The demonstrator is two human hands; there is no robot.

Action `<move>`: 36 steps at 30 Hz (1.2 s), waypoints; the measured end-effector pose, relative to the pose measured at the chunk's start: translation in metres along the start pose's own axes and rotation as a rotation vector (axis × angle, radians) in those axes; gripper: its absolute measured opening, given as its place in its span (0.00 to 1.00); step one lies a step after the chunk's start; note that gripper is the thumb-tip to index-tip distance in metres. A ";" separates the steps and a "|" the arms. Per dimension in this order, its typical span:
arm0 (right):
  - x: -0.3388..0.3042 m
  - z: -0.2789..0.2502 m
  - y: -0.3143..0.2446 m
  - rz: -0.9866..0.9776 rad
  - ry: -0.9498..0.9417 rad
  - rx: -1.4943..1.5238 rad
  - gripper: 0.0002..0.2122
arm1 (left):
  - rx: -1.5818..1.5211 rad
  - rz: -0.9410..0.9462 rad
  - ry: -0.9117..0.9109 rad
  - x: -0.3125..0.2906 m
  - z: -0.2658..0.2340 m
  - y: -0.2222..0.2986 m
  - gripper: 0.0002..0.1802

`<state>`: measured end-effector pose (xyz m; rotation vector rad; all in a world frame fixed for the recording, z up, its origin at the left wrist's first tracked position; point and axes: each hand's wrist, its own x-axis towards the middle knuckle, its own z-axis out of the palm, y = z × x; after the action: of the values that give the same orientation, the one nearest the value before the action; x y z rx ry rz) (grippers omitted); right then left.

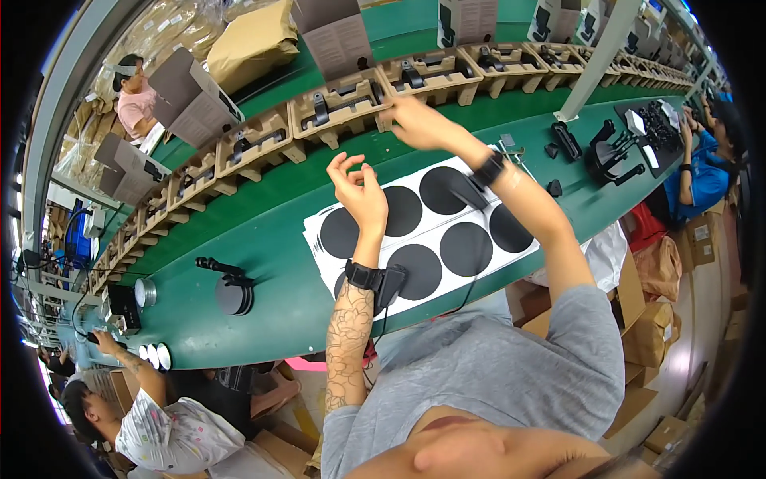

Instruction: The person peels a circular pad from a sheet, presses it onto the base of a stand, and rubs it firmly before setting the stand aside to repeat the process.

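My left hand [359, 191] is raised over the upper edge of a stack of white sheets [323, 279], its fingers loosely bent and apart, with nothing visible in them. The sheets carry several large black round pads [466, 249] in two rows. My right hand [424, 125] reaches across to the near edge of a moulded brown cardboard tray [343, 126]; its fingertips are blurred, so their grip is unclear. That tray holds black bracket-like parts [321, 109]. Each of my wrists wears a black band, and the left one has a small black box on it.
A curved row of similar trays [254, 150] runs on the green line beyond the bench. Open printed boxes [333, 36] stand behind it. Black round bases [234, 295] lie on the left, more black parts [613, 158] on the right. A metal post [598, 68] rises at right. Co-workers sit on both sides.
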<state>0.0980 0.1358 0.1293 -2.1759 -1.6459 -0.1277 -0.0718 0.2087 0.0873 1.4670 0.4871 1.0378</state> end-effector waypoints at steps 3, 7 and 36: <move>-0.071 -0.012 -0.029 0.070 -0.121 0.263 0.17 | 0.170 0.000 -0.021 0.000 -0.002 -0.004 0.15; -0.120 0.012 -0.033 0.012 0.003 0.049 0.14 | 0.576 0.024 -0.330 -0.008 -0.007 -0.002 0.12; -0.076 0.037 -0.092 -0.103 0.181 0.219 0.14 | 0.942 -0.051 -0.743 -0.019 -0.169 0.041 0.46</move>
<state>-0.0170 0.1018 0.0959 -1.8620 -1.5891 -0.1612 -0.2307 0.2815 0.1013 2.4923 0.4731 0.1080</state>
